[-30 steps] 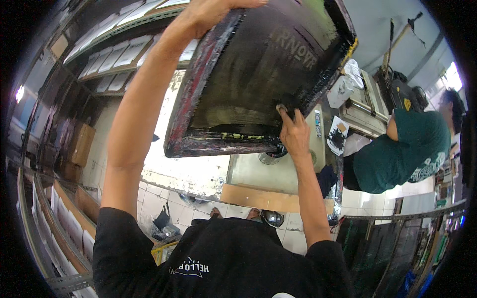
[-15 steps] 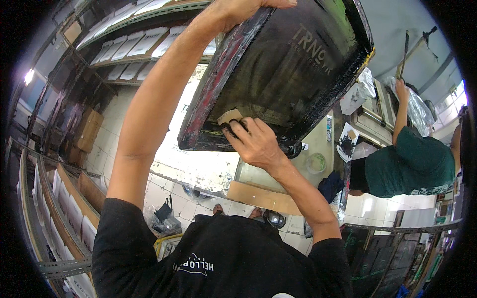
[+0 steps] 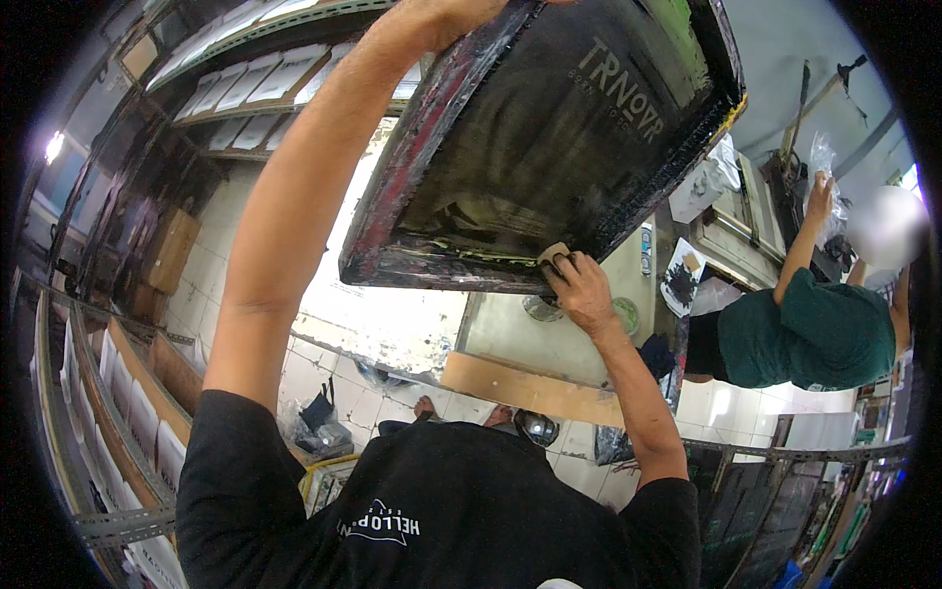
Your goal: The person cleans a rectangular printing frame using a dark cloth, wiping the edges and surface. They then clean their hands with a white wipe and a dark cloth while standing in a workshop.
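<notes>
A screen-printing frame (image 3: 446,118) is held up tilted over the table, its mesh (image 3: 510,147) dark with pale lettering and its rails crusted with black and red ink. At the top edge of the view, my left hand (image 3: 461,12) grips the frame's left rail; its fingers are mostly cut off. My right hand (image 3: 585,294) is closed on a small tan piece of card (image 3: 554,252), held against the inner side of the near rail close to the right corner. Ink blackens the fingertips. Dark ink streaks show on the mesh to the card's left.
Below the frame is a white-topped table (image 3: 383,329) with a tan board (image 3: 530,385) along its near edge. A green-tinted round container (image 3: 624,316) and an ink-smeared sheet (image 3: 682,278) lie right. A co-worker in a green shirt (image 3: 814,329) stands beyond. Racks (image 3: 235,93) stand left.
My right hand has slid the card rightward along the near rail to the corner. The frame has shifted slightly. The co-worker's raised hand has moved and now holds clear plastic.
</notes>
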A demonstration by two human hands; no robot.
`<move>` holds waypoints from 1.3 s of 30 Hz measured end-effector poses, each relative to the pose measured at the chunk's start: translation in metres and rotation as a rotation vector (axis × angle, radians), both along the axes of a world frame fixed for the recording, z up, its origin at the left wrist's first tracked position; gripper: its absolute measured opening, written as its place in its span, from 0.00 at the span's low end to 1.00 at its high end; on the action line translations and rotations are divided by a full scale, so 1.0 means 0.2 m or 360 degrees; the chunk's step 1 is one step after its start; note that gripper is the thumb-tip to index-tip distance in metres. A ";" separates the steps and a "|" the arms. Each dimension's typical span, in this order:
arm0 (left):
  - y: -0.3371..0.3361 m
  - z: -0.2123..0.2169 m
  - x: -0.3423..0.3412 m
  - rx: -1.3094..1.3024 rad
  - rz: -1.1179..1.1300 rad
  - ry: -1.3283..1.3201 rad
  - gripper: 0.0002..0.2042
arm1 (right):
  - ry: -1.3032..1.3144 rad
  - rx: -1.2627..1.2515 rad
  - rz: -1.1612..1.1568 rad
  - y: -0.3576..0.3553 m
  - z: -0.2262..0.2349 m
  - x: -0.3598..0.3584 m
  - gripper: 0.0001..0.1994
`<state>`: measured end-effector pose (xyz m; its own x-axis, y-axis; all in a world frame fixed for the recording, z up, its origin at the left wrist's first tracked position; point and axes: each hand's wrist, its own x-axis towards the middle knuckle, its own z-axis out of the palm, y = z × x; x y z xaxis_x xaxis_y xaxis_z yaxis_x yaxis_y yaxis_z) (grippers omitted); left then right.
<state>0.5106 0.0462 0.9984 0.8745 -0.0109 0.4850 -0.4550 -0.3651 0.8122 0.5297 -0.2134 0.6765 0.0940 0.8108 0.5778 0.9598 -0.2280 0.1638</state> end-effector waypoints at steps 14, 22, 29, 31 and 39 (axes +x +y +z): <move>-0.04 0.01 -0.01 -0.0063 0.0000 0.0061 0.20 | 0.0150 0.0096 -0.0124 -0.05 -0.06 0.02 0.21; -0.03 0.01 -0.06 0.0010 0.0078 -0.0002 0.23 | 0.0131 0.0589 -0.0264 -0.09 0.12 0.18 0.20; -0.10 0.01 -0.08 -0.0071 -0.0064 -0.0062 0.24 | -0.0225 0.1049 -0.0899 -0.24 0.70 0.77 0.13; -0.08 0.03 -0.07 0.0032 -0.0033 0.0004 0.23 | -0.0177 0.0911 -0.1138 -0.26 0.73 0.87 0.13; -0.06 0.00 -0.07 -0.0043 0.0000 -0.0033 0.20 | -0.0014 0.0635 -0.1063 -0.11 0.38 0.61 0.21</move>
